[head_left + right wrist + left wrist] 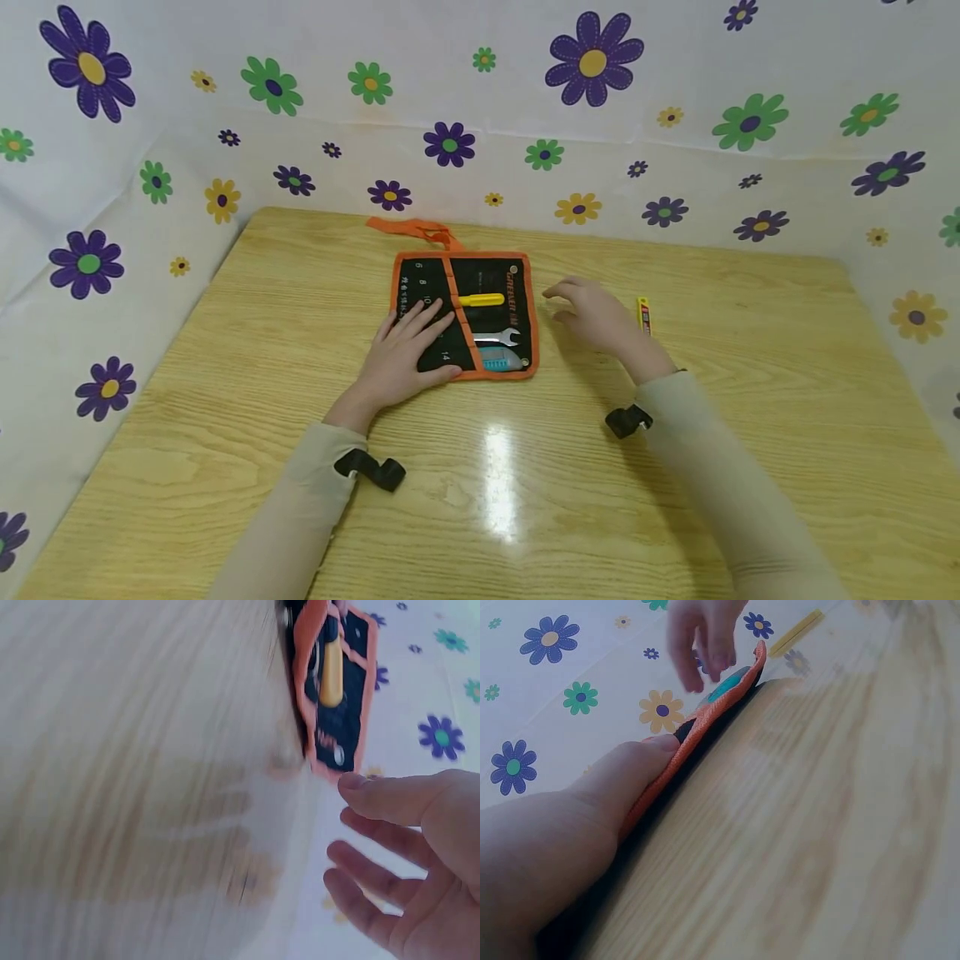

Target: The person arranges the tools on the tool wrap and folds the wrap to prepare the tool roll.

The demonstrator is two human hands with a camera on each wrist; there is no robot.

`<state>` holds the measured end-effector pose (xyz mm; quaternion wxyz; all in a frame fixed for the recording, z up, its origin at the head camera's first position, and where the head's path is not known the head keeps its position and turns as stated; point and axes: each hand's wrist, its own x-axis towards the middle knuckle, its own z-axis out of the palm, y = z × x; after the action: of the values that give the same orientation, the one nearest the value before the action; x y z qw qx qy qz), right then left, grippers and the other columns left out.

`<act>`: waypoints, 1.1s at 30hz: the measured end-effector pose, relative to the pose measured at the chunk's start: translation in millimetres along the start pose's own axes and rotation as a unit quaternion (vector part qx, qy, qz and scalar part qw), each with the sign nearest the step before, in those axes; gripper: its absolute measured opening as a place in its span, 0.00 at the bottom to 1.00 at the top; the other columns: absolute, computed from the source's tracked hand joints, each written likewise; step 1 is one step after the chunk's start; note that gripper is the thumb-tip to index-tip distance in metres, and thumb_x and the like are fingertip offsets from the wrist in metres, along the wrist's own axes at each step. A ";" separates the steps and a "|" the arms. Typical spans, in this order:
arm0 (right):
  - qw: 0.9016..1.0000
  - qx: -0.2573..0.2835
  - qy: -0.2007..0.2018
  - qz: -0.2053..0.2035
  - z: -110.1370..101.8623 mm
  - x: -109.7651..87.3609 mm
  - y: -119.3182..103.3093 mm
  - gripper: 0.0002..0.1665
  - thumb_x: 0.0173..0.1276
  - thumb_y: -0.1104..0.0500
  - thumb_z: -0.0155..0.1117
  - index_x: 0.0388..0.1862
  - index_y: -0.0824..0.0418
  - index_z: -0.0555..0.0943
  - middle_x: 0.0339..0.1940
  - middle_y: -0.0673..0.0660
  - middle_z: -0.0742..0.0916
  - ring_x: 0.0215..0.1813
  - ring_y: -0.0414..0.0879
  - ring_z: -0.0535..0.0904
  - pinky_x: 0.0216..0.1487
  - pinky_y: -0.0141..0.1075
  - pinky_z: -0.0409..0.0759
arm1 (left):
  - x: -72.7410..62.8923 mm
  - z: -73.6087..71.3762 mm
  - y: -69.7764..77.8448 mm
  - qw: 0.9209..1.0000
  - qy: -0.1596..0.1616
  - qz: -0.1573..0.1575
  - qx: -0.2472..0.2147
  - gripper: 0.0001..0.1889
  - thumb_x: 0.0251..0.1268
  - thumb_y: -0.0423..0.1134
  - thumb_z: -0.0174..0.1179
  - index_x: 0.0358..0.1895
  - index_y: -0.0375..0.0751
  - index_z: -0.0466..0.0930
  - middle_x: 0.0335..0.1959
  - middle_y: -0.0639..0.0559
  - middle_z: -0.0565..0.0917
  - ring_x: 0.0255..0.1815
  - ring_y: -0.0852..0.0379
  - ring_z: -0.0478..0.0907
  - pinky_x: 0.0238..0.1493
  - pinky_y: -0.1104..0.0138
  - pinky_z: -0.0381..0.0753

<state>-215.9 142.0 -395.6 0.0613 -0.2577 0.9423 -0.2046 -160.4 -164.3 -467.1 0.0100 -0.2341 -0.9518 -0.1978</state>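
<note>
pouch partly covered, sleeves cropped

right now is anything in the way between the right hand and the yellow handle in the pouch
Nothing visible: only tabletop and the right part of the pouch lie between the right hand and the yellow handle. The left hand rests on the pouch's left part, off that path.
</note>
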 end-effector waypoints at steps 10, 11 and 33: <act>0.989 -0.035 0.018 0.142 -23.2 -47.6 27.5 0.31 0.68 0.58 0.63 0.64 0.72 0.68 0.62 0.75 0.70 0.61 0.72 0.65 0.61 0.61 0.64 | 0.1 0.8 0.0 1.000 0.003 -0.005 0.011 0.44 0.59 0.74 0.46 0.76 0.58 0.53 0.77 0.56 0.49 0.77 0.50 0.38 0.72 0.49 0.33; 0.987 -0.030 0.018 0.156 -24.3 -51.0 29.7 0.32 0.68 0.58 0.63 0.65 0.73 0.67 0.61 0.76 0.69 0.59 0.71 0.66 0.60 0.61 0.66 | 0.3 1.0 -0.1 1.000 0.002 -0.005 0.010 0.44 0.59 0.74 0.46 0.76 0.58 0.52 0.77 0.56 0.49 0.77 0.50 0.38 0.72 0.49 0.33; 0.960 -0.001 -0.051 0.276 -25.3 -65.6 50.9 0.22 0.67 0.55 0.62 0.40 0.76 0.72 0.26 0.60 0.76 0.28 0.49 0.70 0.25 0.35 0.68 | -0.1 -1.8 2.5 1.000 -0.008 -0.008 0.006 0.45 0.59 0.74 0.46 0.76 0.57 0.52 0.77 0.56 0.49 0.77 0.49 0.38 0.72 0.48 0.33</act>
<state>-188.5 224.4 -393.1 0.1630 0.0027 0.9727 -0.1654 -159.3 -163.1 -464.5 0.0026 -0.2282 -0.9549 -0.1900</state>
